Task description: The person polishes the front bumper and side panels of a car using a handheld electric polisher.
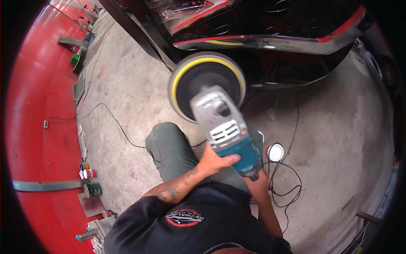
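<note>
My left hand point(219, 161) is wrapped around the teal body of a rotary polisher point(226, 136), with the thumb on top. Behind the tool's rear end, my right hand point(260, 181) grips the handle; its fingers are mostly hidden. A round black backing plate with a yellow-edged, greyish pad point(240, 76) faces away from me at the tool's head. Just beyond the pad is a glossy black vehicle body panel point(285, 65) with a red and chrome-like band. Whether the pad touches the panel I cannot tell.
A black power cord point(299, 187) loops on the concrete floor point(127, 85) at right, near a white-lidded can point(276, 152). Several cans point(93, 190) line the red wall point(35, 143) at left. A dark post-like part point(139, 31) slants beside the vehicle. Another car's wheel point(388, 70) appears far right.
</note>
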`<state>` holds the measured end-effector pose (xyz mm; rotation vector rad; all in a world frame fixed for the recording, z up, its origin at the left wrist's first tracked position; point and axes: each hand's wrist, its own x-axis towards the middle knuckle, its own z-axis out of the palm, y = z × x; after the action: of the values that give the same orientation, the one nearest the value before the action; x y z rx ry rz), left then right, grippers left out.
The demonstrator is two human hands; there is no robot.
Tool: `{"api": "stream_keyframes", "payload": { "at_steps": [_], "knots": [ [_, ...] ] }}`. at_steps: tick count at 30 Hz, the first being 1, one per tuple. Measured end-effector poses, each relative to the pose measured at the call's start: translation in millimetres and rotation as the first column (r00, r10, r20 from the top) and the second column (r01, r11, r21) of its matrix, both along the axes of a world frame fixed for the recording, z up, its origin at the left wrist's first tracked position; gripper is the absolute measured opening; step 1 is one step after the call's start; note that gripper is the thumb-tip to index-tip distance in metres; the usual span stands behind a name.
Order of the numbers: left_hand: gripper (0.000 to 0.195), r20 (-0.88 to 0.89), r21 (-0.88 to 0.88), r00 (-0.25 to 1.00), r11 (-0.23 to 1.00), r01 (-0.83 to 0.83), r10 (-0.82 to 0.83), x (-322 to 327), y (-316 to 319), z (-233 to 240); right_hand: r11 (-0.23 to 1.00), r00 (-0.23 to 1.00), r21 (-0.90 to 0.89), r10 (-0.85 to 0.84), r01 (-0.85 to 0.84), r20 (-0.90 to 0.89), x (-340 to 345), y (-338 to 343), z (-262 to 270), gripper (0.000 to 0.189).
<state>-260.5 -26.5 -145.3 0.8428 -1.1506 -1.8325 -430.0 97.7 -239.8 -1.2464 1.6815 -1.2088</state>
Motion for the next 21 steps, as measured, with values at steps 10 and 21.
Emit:
{"api": "stream_keyframes", "payload": {
  "at_steps": [10,21],
  "knots": [
    [0.060,-0.030,-0.167,0.993,0.979,-0.114,0.111,18,-28,-3,0.972,0.993,-0.209,0.094,-0.108,-0.073,-2,-58,20,0.047],
    [0.067,-0.008,-0.156,0.977,0.966,0.208,-0.212,-95,-24,20,0.945,0.963,-0.185,-0.256,0.268,0.088,-54,-10,-1,0.046]
  ]
}}
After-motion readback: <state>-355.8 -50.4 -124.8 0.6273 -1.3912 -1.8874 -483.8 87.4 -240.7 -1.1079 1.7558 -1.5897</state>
